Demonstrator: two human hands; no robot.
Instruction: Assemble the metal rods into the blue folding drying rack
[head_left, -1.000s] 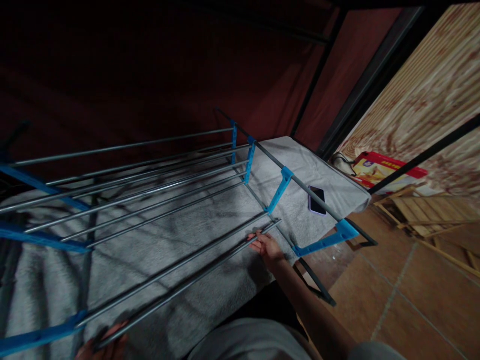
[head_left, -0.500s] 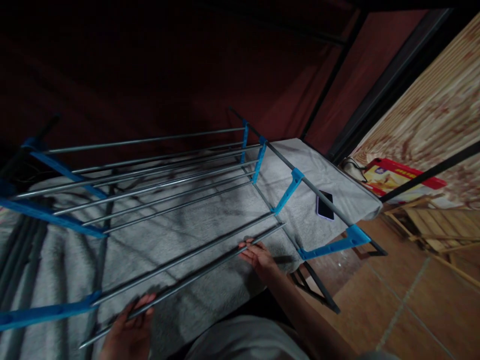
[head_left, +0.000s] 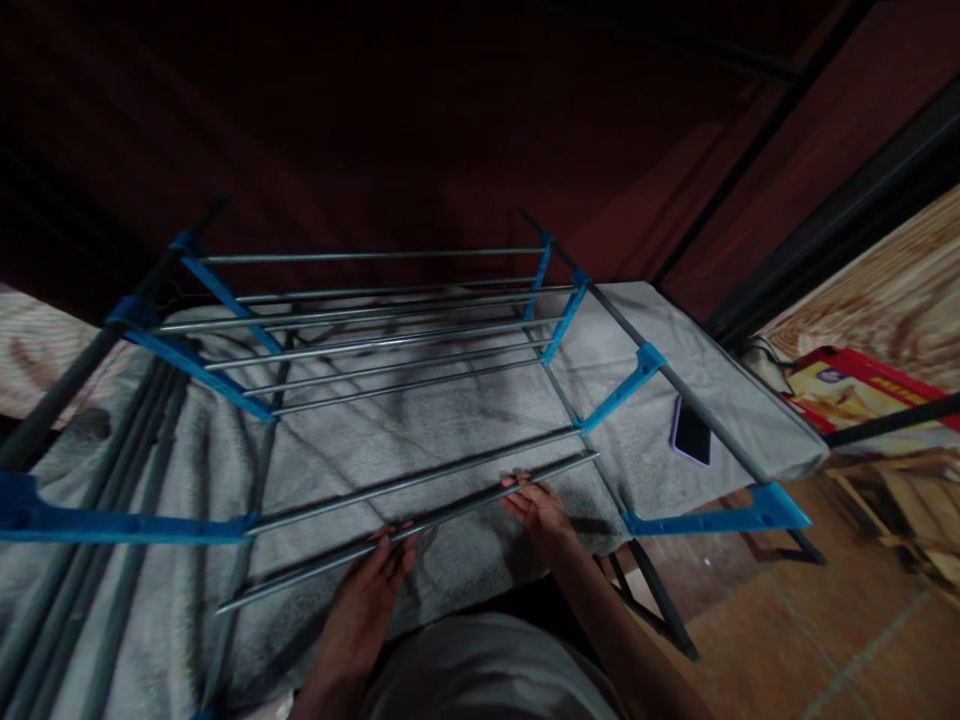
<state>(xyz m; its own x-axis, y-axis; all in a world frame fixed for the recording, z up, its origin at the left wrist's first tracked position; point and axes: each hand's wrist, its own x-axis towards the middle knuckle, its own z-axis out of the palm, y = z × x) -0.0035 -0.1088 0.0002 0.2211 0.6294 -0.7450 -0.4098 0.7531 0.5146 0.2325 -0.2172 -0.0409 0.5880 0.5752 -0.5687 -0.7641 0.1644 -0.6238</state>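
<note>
A loose grey metal tube lies across both my hands, near the front of a partly built rack. My left hand grips it left of its middle, fingers curled round. Closer to the tube's right end, my right hand pinches it between thumb and fingers. Both tube ends stick out free. Just beyond it, a fitted rack bar runs between a blue bracket on the left and another blue bracket on the right. Several more bars join blue brackets farther back.
Under the rack is a grey fleece cover. A phone lies on it at the right. Several dark tubes rest at the left. A red and yellow box and a wooden frame stand off to the right.
My left hand has slid along the tube toward its middle, closer to my right hand. The view has turned left, so the rack sits farther right.
</note>
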